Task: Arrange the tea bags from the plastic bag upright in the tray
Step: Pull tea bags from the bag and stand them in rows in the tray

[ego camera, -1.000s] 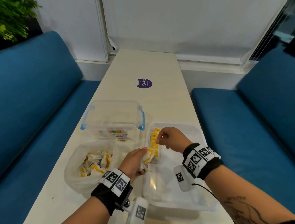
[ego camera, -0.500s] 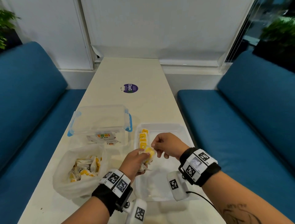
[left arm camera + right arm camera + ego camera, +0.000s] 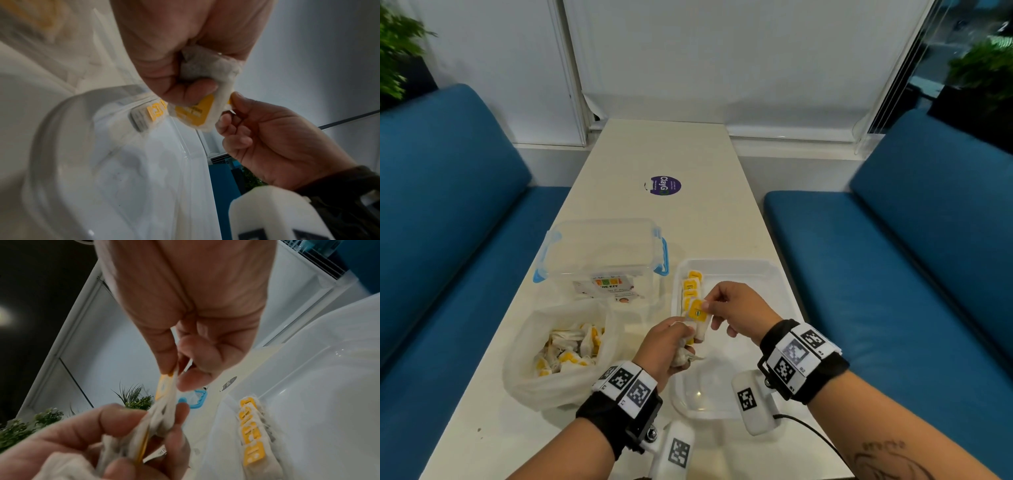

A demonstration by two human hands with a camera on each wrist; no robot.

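Clear lidded box point(image 3: 602, 253) sits just behind plastic bag point(image 3: 558, 349).

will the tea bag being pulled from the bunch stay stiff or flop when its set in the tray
Probably floppy: the tea bag bends where the right hand pinches its corner. It looks light, hanging from that pinch. Alone it may tip; the row in the tray stands leaning bag on bag.
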